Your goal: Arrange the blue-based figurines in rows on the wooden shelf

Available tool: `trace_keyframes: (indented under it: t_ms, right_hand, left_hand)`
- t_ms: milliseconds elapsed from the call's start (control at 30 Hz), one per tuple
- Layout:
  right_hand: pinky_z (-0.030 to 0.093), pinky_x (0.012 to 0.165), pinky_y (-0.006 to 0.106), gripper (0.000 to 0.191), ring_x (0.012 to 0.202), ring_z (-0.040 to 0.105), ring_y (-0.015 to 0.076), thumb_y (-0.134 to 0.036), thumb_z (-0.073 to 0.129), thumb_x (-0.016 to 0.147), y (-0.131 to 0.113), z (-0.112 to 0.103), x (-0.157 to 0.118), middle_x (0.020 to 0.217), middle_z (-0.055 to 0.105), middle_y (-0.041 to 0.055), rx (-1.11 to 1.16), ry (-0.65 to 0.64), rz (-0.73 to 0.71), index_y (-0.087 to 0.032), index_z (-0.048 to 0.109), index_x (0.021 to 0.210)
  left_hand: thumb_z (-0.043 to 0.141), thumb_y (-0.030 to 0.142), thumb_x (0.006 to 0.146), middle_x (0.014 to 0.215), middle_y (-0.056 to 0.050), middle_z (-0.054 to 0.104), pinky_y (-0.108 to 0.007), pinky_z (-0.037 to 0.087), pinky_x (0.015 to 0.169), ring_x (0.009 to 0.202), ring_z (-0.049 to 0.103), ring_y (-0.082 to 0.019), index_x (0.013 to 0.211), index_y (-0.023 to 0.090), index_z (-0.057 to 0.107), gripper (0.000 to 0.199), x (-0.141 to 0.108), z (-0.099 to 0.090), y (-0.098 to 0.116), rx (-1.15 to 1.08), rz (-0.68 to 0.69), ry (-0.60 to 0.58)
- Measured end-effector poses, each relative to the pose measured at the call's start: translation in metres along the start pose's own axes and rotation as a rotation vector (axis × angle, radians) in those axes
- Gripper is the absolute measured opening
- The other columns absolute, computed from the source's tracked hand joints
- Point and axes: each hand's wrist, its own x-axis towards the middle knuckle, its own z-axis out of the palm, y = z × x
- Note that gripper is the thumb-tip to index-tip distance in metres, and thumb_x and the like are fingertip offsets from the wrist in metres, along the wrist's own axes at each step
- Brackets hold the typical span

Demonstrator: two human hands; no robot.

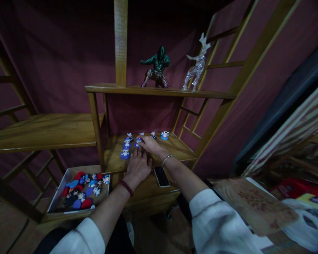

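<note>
My right hand (150, 145) reaches onto the low wooden shelf, its fingers closed on a small purple-based figurine (138, 141). Just in front of it, my left hand (138, 167) lies palm down with fingers stretched forward and apart; anything under its fingertips is hidden. To the left stand two more purple figurines, one (127, 142) behind the other (125, 153). A back row holds a dark-based figurine (130, 137), another dark one (153, 134) and a figurine on a blue base (164, 135). One more in that row is mostly covered by my right hand.
A shallow box (78, 190) of jumbled red, blue and black figurines sits at the lower left. A phone (161, 176) lies by my right wrist. On the upper shelf (172, 91) stand a crouching hooded statue (157, 68) and a clear deer ornament (196, 67).
</note>
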Motion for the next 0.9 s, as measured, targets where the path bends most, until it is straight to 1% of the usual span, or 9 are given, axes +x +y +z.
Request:
trace_keyframes:
  t_ms: [100,200,333,433,567,733,900]
  right_hand:
    - [0.042,0.075,0.023,0.029,0.086,0.06,0.0163,-0.021,0.052,0.079,0.002,-0.001,-0.003,0.093,0.066,0.0051,0.004,0.01,0.006,-0.02,0.056,0.107]
    - [0.042,0.077,0.023,0.029,0.089,0.06,0.0165,-0.022,0.051,0.08,0.005,-0.003,-0.006,0.098,0.065,0.0057,0.003,0.007,0.005,-0.02,0.056,0.108]
    - [0.041,0.079,0.023,0.031,0.092,0.059,0.0169,-0.021,0.049,0.08,0.011,-0.006,-0.009,0.102,0.064,0.0072,-0.013,0.0,0.021,-0.018,0.055,0.111]
    - [0.041,0.079,0.023,0.033,0.091,0.059,0.0169,-0.022,0.051,0.08,0.016,-0.007,-0.01,0.101,0.064,0.0072,-0.031,-0.003,0.043,-0.018,0.054,0.113]
    - [0.042,0.076,0.022,0.034,0.086,0.06,0.0156,-0.021,0.051,0.08,0.022,-0.006,-0.011,0.096,0.065,0.0062,-0.024,-0.008,0.061,-0.018,0.054,0.113]
    - [0.043,0.077,0.022,0.035,0.084,0.06,0.0134,-0.021,0.051,0.08,0.028,0.002,-0.012,0.099,0.064,0.0044,0.067,0.046,0.017,-0.019,0.052,0.115]
    - [0.044,0.076,0.022,0.035,0.081,0.061,0.0131,-0.022,0.052,0.08,0.033,0.009,-0.012,0.098,0.064,0.0033,0.125,0.075,0.02,-0.021,0.051,0.115]
  left_hand:
    - [0.036,0.035,0.085,0.132,-0.014,0.042,-0.042,0.029,0.099,0.124,0.033,-0.027,0.117,0.012,0.048,0.041,0.0,0.001,-0.001,0.0,0.016,0.014]
    - [0.036,0.035,0.085,0.131,-0.017,0.043,-0.04,0.028,0.1,0.123,0.035,-0.026,0.11,0.008,0.052,0.04,0.0,0.002,-0.001,0.006,0.031,0.013]
    - [0.035,0.033,0.085,0.129,-0.017,0.046,-0.039,0.029,0.099,0.121,0.039,-0.024,0.106,0.01,0.054,0.036,0.001,0.0,0.0,0.007,0.054,-0.009]
    - [0.035,0.033,0.085,0.127,-0.014,0.048,-0.04,0.029,0.1,0.12,0.04,-0.023,0.108,0.012,0.054,0.036,0.002,-0.002,0.001,0.005,0.072,-0.017]
    - [0.035,0.038,0.085,0.13,-0.015,0.045,-0.04,0.027,0.102,0.124,0.035,-0.024,0.108,0.012,0.055,0.04,0.002,-0.003,0.003,0.028,0.061,-0.041]
    - [0.031,0.042,0.086,0.131,-0.016,0.044,-0.043,0.022,0.105,0.128,0.029,-0.027,0.12,0.011,0.048,0.049,0.001,-0.001,0.003,0.036,0.045,-0.07]
    - [0.028,0.043,0.086,0.135,-0.016,0.039,-0.043,0.02,0.106,0.13,0.025,-0.027,0.127,0.011,0.041,0.053,0.002,-0.002,0.004,0.023,0.037,-0.105]
